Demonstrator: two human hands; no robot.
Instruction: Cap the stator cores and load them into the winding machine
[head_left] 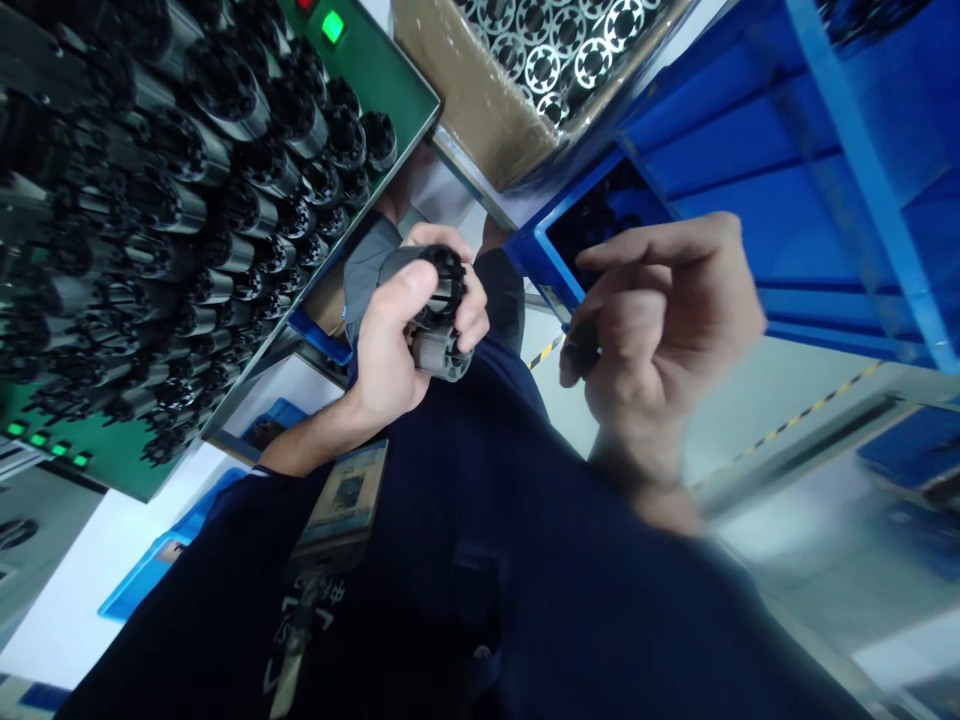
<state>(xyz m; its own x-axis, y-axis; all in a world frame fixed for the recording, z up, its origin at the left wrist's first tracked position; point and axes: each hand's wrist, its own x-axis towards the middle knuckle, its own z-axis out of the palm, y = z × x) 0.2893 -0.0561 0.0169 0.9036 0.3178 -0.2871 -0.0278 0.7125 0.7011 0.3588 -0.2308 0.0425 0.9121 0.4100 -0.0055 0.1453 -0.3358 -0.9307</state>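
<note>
Two metal cylinders sit side by side in my left hand (397,340). The upper cylinder (442,285) has a black slotted end piece, with my thumb on it; the lower cylinder (442,353) shows a bare grey slotted end. To the right, my right hand (660,320) is raised in front of a blue bin, its fingers curled around a small dark part (583,345) that is blurred. The two hands are apart.
A green board (409,90) on the left carries many metal cylinders with black ends. At the top stands a cardboard box (465,95) of metal rings. A small blue bin (551,225) with dark parts adjoins large blue crates (795,190) on the right.
</note>
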